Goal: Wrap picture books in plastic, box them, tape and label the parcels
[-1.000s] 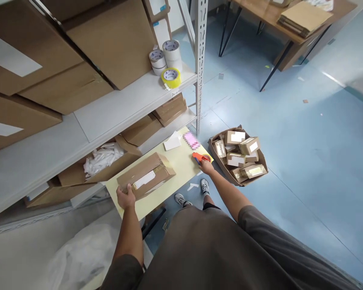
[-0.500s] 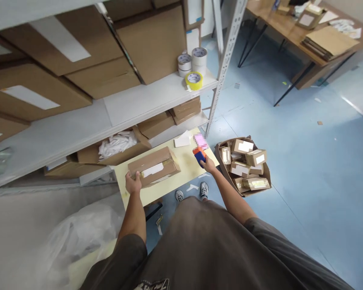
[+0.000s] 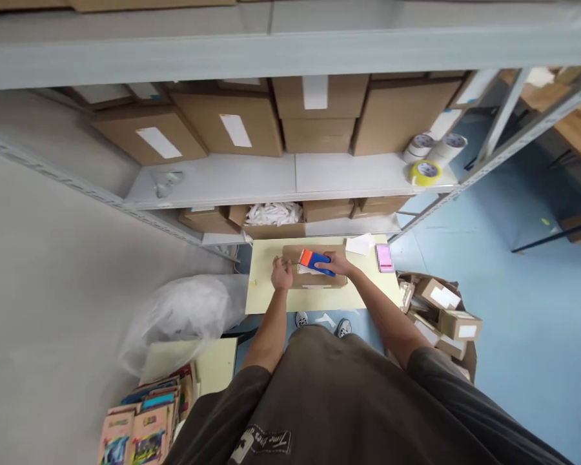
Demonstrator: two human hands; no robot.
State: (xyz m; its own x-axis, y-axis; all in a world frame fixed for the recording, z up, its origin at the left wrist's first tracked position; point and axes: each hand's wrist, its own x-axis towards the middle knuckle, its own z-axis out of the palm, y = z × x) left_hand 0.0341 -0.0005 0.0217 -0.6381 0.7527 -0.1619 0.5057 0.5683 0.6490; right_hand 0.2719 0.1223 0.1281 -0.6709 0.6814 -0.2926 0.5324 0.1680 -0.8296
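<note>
A brown cardboard box (image 3: 314,279) with a white label lies on a small pale-yellow table (image 3: 271,298). My left hand (image 3: 281,274) grips the box's left end, fingers curled over it. My right hand (image 3: 337,263) is closed on an orange and blue tape dispenser (image 3: 314,260), held across the top of the box. A pink object (image 3: 384,257) and a white paper (image 3: 359,245) lie on the table to the right of the box.
Metal shelving (image 3: 290,177) holds brown cartons, an open box of white packing (image 3: 274,214) and tape rolls (image 3: 426,172). A carton of small parcels (image 3: 443,309) sits on the blue floor at right. A clear plastic bag (image 3: 184,311) and books (image 3: 145,429) are at left.
My right hand lifted the tape dispenser from the table's right edge and carried it left onto the box. My left hand stayed on the box. The view swung to face the shelving.
</note>
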